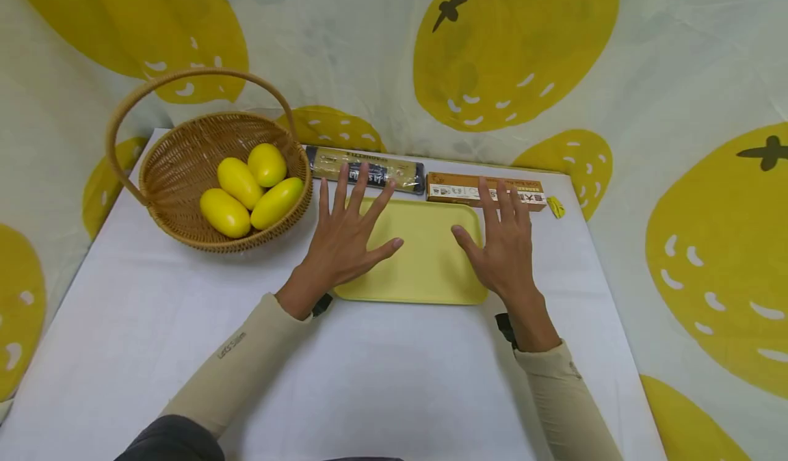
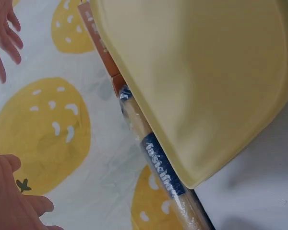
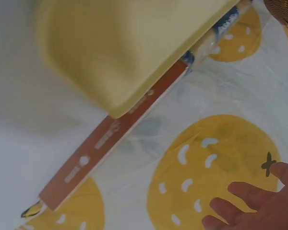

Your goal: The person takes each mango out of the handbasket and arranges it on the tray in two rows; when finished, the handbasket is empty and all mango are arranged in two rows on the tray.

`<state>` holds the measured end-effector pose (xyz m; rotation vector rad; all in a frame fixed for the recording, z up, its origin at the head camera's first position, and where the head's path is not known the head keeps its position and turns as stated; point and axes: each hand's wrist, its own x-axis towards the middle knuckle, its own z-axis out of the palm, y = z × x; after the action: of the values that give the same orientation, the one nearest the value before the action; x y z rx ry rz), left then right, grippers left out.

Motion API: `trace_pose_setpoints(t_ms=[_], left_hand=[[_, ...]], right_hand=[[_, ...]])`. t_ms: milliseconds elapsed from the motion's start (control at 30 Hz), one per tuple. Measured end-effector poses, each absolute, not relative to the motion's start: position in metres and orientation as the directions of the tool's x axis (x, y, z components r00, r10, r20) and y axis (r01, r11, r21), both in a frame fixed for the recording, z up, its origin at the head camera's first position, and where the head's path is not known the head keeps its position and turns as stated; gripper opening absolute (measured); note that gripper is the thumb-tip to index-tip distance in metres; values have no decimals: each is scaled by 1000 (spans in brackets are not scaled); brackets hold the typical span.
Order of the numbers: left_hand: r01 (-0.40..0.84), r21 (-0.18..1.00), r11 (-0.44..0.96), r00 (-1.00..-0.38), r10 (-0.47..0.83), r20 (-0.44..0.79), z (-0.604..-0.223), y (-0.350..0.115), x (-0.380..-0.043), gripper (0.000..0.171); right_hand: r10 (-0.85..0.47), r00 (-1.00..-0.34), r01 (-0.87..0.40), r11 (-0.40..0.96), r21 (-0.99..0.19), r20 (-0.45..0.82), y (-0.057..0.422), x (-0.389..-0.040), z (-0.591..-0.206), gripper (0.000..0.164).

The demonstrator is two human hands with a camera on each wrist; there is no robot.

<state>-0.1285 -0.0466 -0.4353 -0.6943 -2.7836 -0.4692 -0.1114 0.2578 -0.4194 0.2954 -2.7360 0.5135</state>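
Note:
In the head view a pale yellow rectangular tray point(image 1: 431, 256) lies on the white-covered table. Over its left end is my left hand point(image 1: 347, 239), fingers spread wide and nothing held. My right hand point(image 1: 503, 249) is over the tray's right edge, fingers extended and thumb apart, likewise holding nothing. Behind the tray lies a clear-wrapped spaghetti packet point(image 1: 369, 170) with a dark blue label. To its right sits a long brown and white box point(image 1: 455, 189), partly covered by the right fingertips in this view. Both wrist views show the tray's underside-lit surface point(image 2: 221, 72) beside the packet and box.
A wicker basket point(image 1: 178, 167) with a tall handle stands at the back left, holding several yellow, mango-like fruits point(image 1: 224, 213). A small yellow crumpled item point(image 1: 555, 206) lies by the box's right end. A fruit-patterned curtain point(image 1: 345, 37) rises behind the table.

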Motion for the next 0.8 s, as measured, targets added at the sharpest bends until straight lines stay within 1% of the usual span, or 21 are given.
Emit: trace_pose_setpoints(t_ms=[167, 333, 433, 533, 667, 800], left_hand=[[499, 342, 796, -854, 385, 350, -434, -51, -124, 91], [520, 472, 711, -831, 294, 473, -426, -60, -116, 90], [518, 544, 660, -815, 188, 548, -419, -67, -109, 83], [502, 618, 605, -803, 61, 592, -414, -76, -103, 75], [464, 706, 536, -790, -112, 603, -412, -92, -94, 68], [424, 747, 511, -765, -240, 598, -412, -111, -85, 66]], right_hand=[[-161, -898, -333, 856, -396, 409, 239, -114, -415, 84], [-197, -857, -427, 789, -442, 476, 220, -118, -411, 78], [-197, -848, -452, 752, -480, 491, 208, -119, -409, 76], [-181, -850, -461, 710, -532, 495, 195, -118, -405, 75], [-174, -847, -479, 658, -581, 502, 178, -117, -399, 73], [-179, -835, -504, 629, -592, 521, 163, -116, -394, 72]])
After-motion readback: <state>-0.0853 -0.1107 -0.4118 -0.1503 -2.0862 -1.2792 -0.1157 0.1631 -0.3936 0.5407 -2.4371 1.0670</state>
